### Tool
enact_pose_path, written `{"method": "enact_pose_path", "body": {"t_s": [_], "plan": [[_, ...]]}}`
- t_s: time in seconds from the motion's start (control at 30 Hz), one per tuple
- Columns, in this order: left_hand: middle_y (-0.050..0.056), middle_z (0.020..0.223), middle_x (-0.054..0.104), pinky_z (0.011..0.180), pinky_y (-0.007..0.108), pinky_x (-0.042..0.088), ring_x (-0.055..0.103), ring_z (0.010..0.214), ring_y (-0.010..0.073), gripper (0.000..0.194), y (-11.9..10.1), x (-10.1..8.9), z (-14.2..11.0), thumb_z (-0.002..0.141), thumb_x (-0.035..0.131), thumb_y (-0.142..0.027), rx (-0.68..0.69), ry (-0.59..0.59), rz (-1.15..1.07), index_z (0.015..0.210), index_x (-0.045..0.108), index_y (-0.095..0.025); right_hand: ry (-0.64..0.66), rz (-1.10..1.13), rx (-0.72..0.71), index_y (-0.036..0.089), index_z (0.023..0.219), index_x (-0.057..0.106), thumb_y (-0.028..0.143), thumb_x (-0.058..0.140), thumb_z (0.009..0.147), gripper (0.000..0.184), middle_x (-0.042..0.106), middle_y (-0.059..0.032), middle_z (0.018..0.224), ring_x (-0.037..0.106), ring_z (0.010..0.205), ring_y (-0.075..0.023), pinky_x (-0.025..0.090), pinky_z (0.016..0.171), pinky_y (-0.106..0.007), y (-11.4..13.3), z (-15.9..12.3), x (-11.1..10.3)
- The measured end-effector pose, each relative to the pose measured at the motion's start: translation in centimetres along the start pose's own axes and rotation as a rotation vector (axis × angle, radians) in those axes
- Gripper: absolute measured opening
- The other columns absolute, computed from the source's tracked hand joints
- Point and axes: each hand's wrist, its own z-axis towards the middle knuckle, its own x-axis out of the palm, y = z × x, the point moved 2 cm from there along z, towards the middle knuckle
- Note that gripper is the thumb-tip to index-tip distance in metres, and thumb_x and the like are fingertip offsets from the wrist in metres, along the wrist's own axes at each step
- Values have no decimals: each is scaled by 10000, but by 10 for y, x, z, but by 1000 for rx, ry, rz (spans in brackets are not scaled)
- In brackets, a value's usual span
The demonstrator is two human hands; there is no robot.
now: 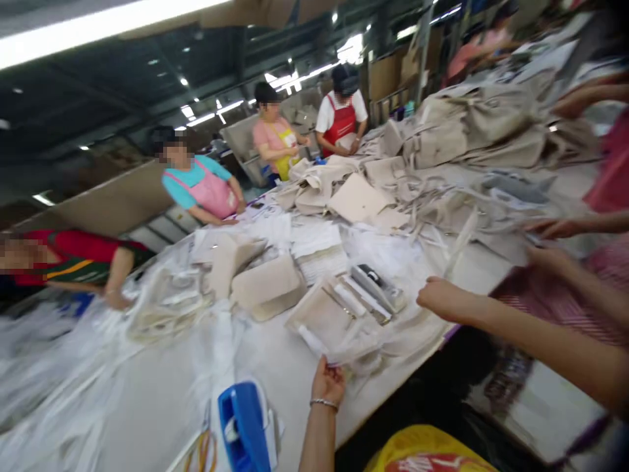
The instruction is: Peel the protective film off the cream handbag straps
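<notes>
My left hand (pixel 328 383), with a bracelet at the wrist, curls its fingers on the near edge of a beige bag (pixel 314 314) wrapped partly in clear plastic. On the bag's upper side a zip and white strips show. From the right comes my right hand (pixel 442 300), closed in a fist above the table edge. A translucent white strip (pixel 462 242) rises from this fist; blur hides how the fingers hold it. Beside the bag lies a grey and black packet (pixel 377 285). Another beige flap bag (pixel 269 288) rests just behind it.
A blue tape dispenser (pixel 243 426) and orange-handled scissors (pixel 201 452) lie at the near left. Beige bags (pixel 363 196) pile up farther back, with white paper sheets (pixel 319 252) nearer. Co-workers stand around the table; a co-worker's hands (pixel 555 229) are close on the right.
</notes>
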Motion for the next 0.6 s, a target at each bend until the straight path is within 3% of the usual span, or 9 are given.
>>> {"method": "enact_pose_path", "body": {"t_s": [0.1, 0.17, 0.27, 0.33, 0.4, 0.47, 0.53, 0.6], "plan": [[13, 661, 607, 409, 150, 426, 541, 526, 77, 101, 14, -28, -8, 746, 544, -281, -11, 125, -250, 723, 567, -186, 12, -281, -336, 173, 522, 551, 22, 477, 599, 185, 578, -71, 585, 537, 776, -209, 271, 911, -411, 28, 38, -27], [30, 761, 626, 459, 171, 458, 566, 591, 95, 170, 22, -42, -10, 743, 521, -391, 26, 226, -287, 765, 588, -235, -3, -420, -502, 145, 574, 579, 1, 471, 599, 182, 581, -66, 631, 509, 848, -204, 207, 949, -419, 57, 68, -45], [51, 872, 618, 533, 222, 485, 571, 636, 122, 333, 27, -50, -9, 680, 487, -565, 60, 360, -256, 898, 574, -329, -52, -479, -606, 129, 655, 606, -33, 467, 628, 215, 602, -58, 780, 425, 1033, -211, 62, 989, -452, 101, 120, -64], [49, 901, 610, 559, 225, 481, 571, 659, 126, 442, 25, -51, -7, 653, 500, -591, 103, 364, -219, 1044, 494, -386, -121, -441, -633, 136, 745, 622, -28, 498, 658, 223, 582, -61, 984, 288, 1175, -232, 7, 992, -465, 125, 153, -68], [39, 882, 609, 554, 203, 467, 565, 648, 113, 536, 20, -50, -7, 651, 547, -545, 149, 305, -151, 1146, 395, -408, -238, -342, -617, 138, 923, 607, -13, 557, 655, 312, 455, -77, 1209, 154, 1241, -258, -10, 993, -474, 143, 178, -63], [38, 863, 609, 540, 185, 452, 560, 630, 99, 607, 14, -48, -8, 676, 567, -480, 184, 248, -54, 1217, 310, -383, -359, -162, -529, 111, 1107, 517, 2, 569, 670, 454, 303, -109, 1324, 106, 1252, -267, 24, 1000, -461, 150, 189, -49], [48, 857, 611, 519, 182, 439, 557, 613, 93, 628, 9, -47, -10, 717, 538, -444, 216, 220, 50, 1264, 249, -332, -405, 15, -416, 76, 1172, 453, 42, 513, 737, 440, 278, -121, 1330, 165, 1239, -227, 108, 1012, -392, 143, 182, -22], [56, 868, 618, 514, 180, 426, 556, 613, 89, 619, 6, -46, -14, 748, 509, -416, 254, 216, 149, 1283, 224, -288, -374, 115, -318, 86, 1128, 494, 87, 459, 786, 344, 368, -90, 1275, 294, 1177, -153, 203, 996, -282, 120, 157, 13]]}}
